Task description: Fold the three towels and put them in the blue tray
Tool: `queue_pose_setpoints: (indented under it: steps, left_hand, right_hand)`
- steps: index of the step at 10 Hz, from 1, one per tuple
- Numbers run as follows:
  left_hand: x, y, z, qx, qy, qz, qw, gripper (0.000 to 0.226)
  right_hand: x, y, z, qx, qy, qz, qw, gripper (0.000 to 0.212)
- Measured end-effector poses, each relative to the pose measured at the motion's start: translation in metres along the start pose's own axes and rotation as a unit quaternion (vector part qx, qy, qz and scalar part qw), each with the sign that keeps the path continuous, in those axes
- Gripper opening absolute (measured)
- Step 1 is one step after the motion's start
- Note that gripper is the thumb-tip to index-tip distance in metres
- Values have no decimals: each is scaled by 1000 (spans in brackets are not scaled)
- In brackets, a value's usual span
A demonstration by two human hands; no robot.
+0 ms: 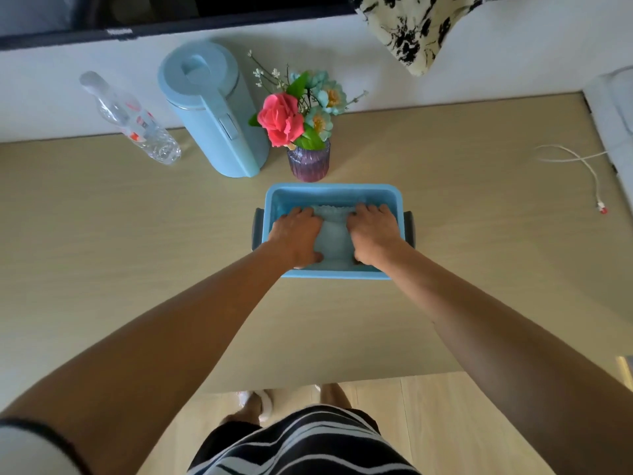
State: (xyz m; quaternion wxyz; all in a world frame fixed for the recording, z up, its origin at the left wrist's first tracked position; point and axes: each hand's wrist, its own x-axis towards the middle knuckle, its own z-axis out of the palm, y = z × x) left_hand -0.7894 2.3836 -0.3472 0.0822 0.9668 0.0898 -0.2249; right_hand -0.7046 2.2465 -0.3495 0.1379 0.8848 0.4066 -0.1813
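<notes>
A blue tray (334, 190) with dark side handles stands at the middle of the wooden table. Inside it lies a folded light blue towel (335, 234); whether other towels lie beneath it is hidden. My left hand (296, 234) rests on the towel's left side and my right hand (373, 233) on its right side. Both hands are inside the tray with fingers curled over the towel's edges and thumbs toward me. No towel lies on the table outside the tray.
Behind the tray stand a purple vase (308, 164) with flowers, a light blue kettle (212, 111) and a clear plastic bottle (132, 120). A white cable (582, 162) lies at the right. A patterned cloth (411, 25) hangs at the back right.
</notes>
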Motion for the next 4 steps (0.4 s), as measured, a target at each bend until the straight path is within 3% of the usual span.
queue_pose_setpoints:
  steps: [1, 2, 3, 4]
  left_hand:
    - [-26, -3, -14, -126, 94, -25, 987, 63]
    - [-60, -5, -23, -260, 209, -49, 941, 48]
    - [-98, -14, -26, -371, 301, -65, 876, 36]
    - [-136, -21, -20, -410, 354, -78, 837, 33]
  right_hand:
    - [-9, 7, -9, 186, 70, 46, 979, 56]
    - [-33, -2, -16, 378, 198, 77, 901, 49]
    - [-60, -24, -23, 472, 277, 59, 835, 48]
    - [-82, -53, -28, 506, 306, 32, 806, 51]
